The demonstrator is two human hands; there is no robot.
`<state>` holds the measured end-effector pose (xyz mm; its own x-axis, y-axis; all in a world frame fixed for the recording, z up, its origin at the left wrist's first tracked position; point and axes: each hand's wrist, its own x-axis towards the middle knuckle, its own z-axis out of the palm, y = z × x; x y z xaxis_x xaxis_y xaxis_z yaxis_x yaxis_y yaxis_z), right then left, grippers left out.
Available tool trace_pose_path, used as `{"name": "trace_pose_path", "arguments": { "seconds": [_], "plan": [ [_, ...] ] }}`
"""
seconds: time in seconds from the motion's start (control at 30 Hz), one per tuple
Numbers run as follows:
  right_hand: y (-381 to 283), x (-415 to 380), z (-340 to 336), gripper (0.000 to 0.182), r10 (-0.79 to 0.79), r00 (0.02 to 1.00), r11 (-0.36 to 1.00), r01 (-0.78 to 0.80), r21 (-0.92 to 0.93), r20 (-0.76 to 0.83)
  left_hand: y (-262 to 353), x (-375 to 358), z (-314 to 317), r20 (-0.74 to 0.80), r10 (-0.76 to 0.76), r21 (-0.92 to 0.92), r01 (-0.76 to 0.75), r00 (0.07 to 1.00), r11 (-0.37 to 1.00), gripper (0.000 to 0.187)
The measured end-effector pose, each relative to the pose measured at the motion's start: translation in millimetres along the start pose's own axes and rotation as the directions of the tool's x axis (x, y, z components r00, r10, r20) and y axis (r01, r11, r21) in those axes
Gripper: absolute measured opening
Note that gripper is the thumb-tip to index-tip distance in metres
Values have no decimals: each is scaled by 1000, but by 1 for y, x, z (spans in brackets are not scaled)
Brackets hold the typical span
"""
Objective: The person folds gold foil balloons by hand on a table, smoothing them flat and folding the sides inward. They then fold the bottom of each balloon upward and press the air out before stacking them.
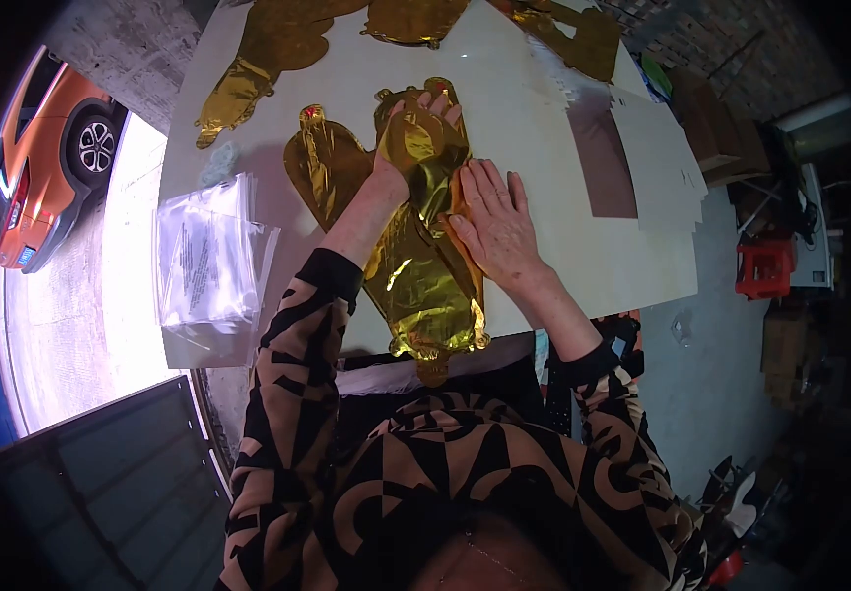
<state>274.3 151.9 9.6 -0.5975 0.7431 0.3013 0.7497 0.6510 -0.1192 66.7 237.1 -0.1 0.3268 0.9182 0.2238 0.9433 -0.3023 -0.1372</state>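
A gold foil balloon (430, 281), flat and creased, lies on the white table (534, 128) in front of me, its lower end at the near edge. My left hand (415, 138) is at its upper part, partly covered by a flap of foil; the fingertips show beyond the flap, spread a little. My right hand (494, 222) rests flat along the foil's right edge, fingers stretched out and thumb on the foil. Another gold foil lobe (327, 163) lies to the left, under my left forearm.
Clear plastic bags (206, 256) lie at the table's left side. More gold foil pieces (287, 39) are along the far edge. White sheets (657, 163) lie at the right. Beyond the table are a red stool (765, 268), boxes (703, 118) and an orange car (46, 187).
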Motion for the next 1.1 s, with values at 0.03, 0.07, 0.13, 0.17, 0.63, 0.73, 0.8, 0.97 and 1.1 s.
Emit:
{"name": "trace_pose_path", "arguments": {
  "seconds": [0.03,0.07,0.13,0.17,0.63,0.73,0.8,0.97,1.1],
  "plan": [
    [-1,0,1,69,0,1000,1000,1,-31,22,-2,0,7,-29,11,14,-10,1000,1000,65],
    [-1,0,2,69,8,999,999,-7,-36,34,-3,0,6,-59,22,29,-20,998,999,64],
    [-1,0,2,71,23,998,999,-20,-46,58,-1,1,4,-14,9,37,-8,1000,999,65],
    [-2,0,1,71,28,997,998,-24,-54,71,0,2,2,9,1,41,-2,1000,999,65],
    [-4,0,1,65,43,995,994,-34,-101,87,-86,-6,-33,76,-618,-980,174,783,99,51],
    [-4,0,2,65,37,997,995,-30,-91,67,-40,-29,-63,-330,-554,-761,132,764,636,43],
    [-6,1,0,64,35,997,995,-29,-94,67,-18,-35,-63,-329,-215,-643,-51,920,764,42],
    [-4,0,3,65,51,993,992,-38,-122,107,18,-44,-20,-204,155,-426,-230,967,875,50],
    [-2,-1,3,67,46,993,994,-35,-106,108,14,-44,-9,-125,160,-390,-197,979,900,54]
  ]
}}
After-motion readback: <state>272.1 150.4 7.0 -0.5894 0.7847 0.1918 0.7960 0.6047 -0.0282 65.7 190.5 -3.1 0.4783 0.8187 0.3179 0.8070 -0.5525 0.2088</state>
